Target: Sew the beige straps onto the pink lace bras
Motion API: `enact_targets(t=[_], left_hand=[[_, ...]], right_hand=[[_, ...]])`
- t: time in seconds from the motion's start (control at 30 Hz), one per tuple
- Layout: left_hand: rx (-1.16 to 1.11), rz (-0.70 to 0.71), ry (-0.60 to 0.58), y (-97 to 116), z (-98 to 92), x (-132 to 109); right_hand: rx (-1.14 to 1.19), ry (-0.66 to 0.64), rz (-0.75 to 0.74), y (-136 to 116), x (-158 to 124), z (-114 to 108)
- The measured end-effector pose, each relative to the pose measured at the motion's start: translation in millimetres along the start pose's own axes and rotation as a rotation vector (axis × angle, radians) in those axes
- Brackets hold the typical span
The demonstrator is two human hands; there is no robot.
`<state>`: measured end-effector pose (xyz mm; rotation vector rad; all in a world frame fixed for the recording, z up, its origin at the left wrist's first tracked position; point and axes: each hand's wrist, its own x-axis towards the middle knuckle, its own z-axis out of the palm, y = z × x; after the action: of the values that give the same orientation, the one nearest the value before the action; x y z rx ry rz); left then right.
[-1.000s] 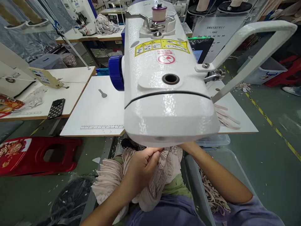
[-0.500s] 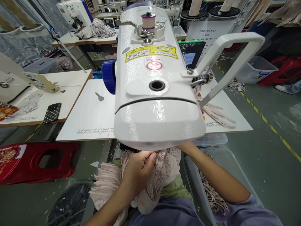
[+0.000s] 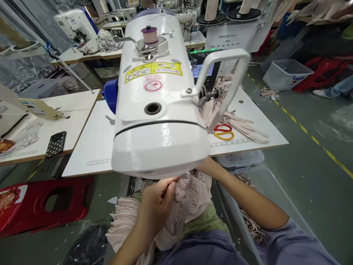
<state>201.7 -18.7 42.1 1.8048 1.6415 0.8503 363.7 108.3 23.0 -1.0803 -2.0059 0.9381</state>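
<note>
A pale pink lace piece [image 3: 180,206] lies gathered over my lap, below the front of a white sewing machine [image 3: 162,147]. My left hand [image 3: 157,200] is closed, thumb against fingers, pinching the lace at its upper edge. Beside it on the left hangs a bunch of ruffled pink fabric [image 3: 124,217]. My right hand [image 3: 204,165] reaches in from the right beneath the machine head. Its fingers are hidden there, so what they hold cannot be made out. The machine's needle area is also out of sight.
Scissors [image 3: 224,132] with red and yellow handles and pink strips [image 3: 245,129] lie on the white tabletop [image 3: 264,110]. A clear bin [image 3: 278,198] with straps stands under my right arm. At left are a red stool [image 3: 68,202] and a phone [image 3: 56,144] on another table.
The view has shifted, so the machine appears farther left and the scissors now show fully. My left hand still pinches the lace, with little change in its grip.
</note>
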Motion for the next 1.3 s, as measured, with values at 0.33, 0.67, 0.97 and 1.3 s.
enact_targets(t=[0.33,0.67,0.97,1.3], left_hand=[[0.202,0.257,0.123,-18,-1.5,-2],[0.307,0.362,0.117,-23,-0.1,0],[0.397,0.395,0.174,-30,-0.5,-4],[0.541,0.3,0.35,-23,55.6,-32]], right_hand=[[0.031,0.039,0.069,2,5,14],[0.01,0.074,-0.019,1,7,15],[0.024,0.096,-0.069,3,8,18],[-0.016,0.141,-0.009,20,1,21]])
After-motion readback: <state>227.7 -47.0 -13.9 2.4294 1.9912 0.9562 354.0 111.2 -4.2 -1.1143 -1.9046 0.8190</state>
